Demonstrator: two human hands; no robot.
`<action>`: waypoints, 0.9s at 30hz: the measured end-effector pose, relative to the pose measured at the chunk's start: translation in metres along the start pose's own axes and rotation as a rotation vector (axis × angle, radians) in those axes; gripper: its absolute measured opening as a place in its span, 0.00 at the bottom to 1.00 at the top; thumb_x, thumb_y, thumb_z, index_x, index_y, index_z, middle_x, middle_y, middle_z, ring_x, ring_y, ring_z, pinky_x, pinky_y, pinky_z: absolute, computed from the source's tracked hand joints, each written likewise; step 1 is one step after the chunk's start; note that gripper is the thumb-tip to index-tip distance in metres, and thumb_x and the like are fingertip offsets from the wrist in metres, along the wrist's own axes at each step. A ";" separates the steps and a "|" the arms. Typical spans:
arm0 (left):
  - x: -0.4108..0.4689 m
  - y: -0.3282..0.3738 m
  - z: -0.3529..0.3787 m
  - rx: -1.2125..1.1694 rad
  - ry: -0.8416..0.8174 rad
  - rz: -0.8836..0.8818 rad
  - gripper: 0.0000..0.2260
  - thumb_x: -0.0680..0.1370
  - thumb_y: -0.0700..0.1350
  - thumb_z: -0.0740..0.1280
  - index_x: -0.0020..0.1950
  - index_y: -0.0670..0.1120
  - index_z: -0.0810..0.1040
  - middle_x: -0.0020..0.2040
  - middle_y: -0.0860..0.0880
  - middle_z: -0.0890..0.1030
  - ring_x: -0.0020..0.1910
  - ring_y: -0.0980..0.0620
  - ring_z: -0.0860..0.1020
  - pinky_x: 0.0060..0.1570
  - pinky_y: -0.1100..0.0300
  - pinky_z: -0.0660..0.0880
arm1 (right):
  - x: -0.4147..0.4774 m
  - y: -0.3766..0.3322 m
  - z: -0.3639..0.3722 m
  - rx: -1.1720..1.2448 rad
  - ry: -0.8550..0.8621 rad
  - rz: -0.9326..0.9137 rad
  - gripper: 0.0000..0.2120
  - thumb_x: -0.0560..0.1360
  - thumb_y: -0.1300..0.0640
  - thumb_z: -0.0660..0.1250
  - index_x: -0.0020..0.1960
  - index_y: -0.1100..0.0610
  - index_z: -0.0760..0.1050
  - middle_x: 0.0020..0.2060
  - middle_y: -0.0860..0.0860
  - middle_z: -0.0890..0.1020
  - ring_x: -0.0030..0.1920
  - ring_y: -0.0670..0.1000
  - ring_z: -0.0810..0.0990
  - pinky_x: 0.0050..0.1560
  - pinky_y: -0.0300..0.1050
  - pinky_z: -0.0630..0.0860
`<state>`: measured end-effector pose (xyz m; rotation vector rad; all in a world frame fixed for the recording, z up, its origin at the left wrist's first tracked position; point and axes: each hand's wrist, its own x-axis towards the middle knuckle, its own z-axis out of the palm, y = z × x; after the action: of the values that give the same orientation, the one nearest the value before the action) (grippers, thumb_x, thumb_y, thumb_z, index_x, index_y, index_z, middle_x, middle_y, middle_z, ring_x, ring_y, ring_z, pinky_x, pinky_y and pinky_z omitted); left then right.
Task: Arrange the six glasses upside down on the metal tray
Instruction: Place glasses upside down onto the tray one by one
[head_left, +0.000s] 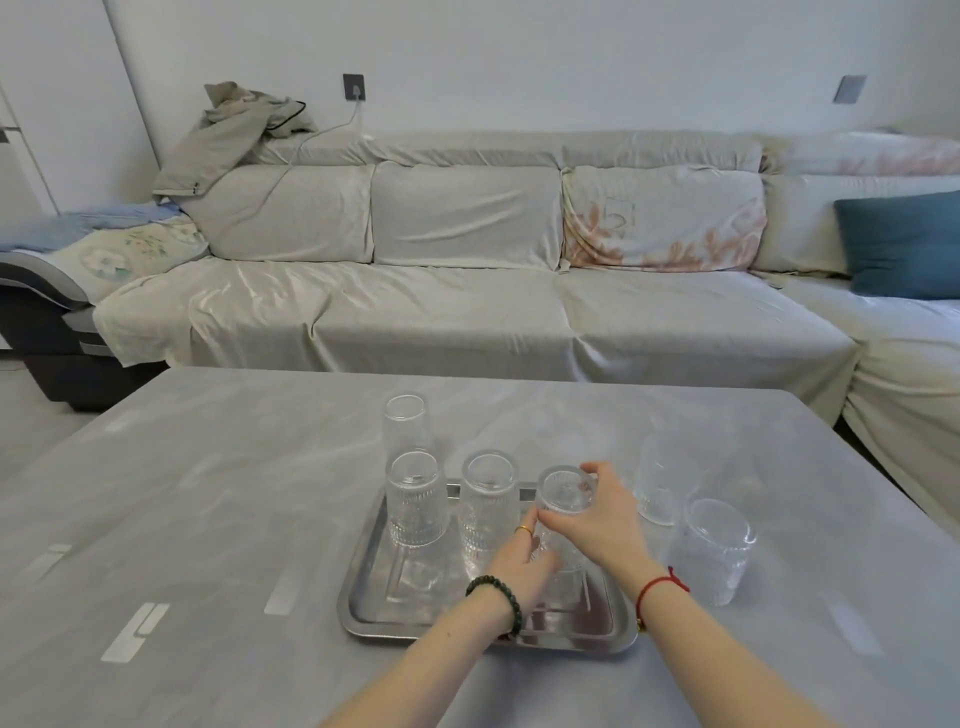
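Note:
A rectangular metal tray lies on the grey table. Two ribbed clear glasses stand upside down on its far side, one at the left and one in the middle. A third glass is upside down over the tray's far right. My left hand holds its lower part and my right hand grips it near the top. Another glass stands on the table behind the tray. Two more glasses stand on the table to the tray's right, one farther and one nearer.
The grey table has white markings on its left part. A long sofa under a pale cover runs behind the table and turns along the right side, with a teal cushion. Clothes lie on the sofa's left end.

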<state>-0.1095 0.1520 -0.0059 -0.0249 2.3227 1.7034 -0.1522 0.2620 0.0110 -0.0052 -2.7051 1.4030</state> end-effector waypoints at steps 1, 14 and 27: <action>0.002 -0.002 0.000 -0.011 -0.006 -0.009 0.30 0.75 0.39 0.56 0.73 0.51 0.46 0.74 0.43 0.58 0.71 0.50 0.62 0.64 0.55 0.69 | 0.003 0.001 0.002 0.000 0.006 -0.006 0.36 0.61 0.51 0.76 0.64 0.55 0.63 0.60 0.54 0.75 0.60 0.53 0.73 0.58 0.47 0.71; 0.012 0.002 0.006 -0.128 -0.012 -0.042 0.34 0.75 0.37 0.59 0.73 0.52 0.43 0.75 0.44 0.57 0.68 0.54 0.66 0.55 0.61 0.72 | 0.008 0.015 0.016 0.161 0.041 0.032 0.37 0.65 0.55 0.75 0.68 0.56 0.58 0.66 0.55 0.69 0.65 0.55 0.68 0.65 0.50 0.66; 0.036 0.036 -0.188 -0.117 0.512 0.262 0.14 0.75 0.38 0.64 0.59 0.38 0.73 0.40 0.53 0.83 0.41 0.57 0.79 0.40 0.74 0.74 | 0.027 -0.018 -0.004 0.069 0.029 -0.109 0.30 0.68 0.54 0.72 0.66 0.55 0.63 0.66 0.55 0.69 0.67 0.54 0.67 0.65 0.50 0.65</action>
<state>-0.1873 -0.0083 0.0724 -0.2107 2.6724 2.1709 -0.1780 0.2563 0.0298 0.1245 -2.5896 1.4513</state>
